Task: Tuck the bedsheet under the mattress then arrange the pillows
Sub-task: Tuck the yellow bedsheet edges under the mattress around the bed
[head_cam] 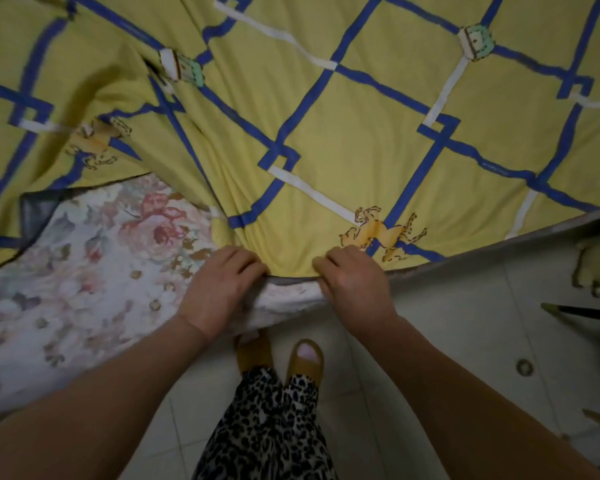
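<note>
Floral mattress (84, 258) | both hands (219, 282) (352, 278) grip yellow bedsheet (343, 140) hem

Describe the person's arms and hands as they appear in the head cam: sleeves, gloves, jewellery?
Both forearms are bare up to the frame edge, no sleeves in view. The left hand and right hand wear no gloves; no rings, watch or bracelets are visible. No markings show.

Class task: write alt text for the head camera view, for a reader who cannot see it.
Two bare hands, the left hand and the right hand, grip the edge of a yellow bedsheet with blue lattice lines at the corner of a floral-patterned mattress. Part of the mattress lies uncovered at left; below are leopard-print trousers and pale floor tiles.
</note>
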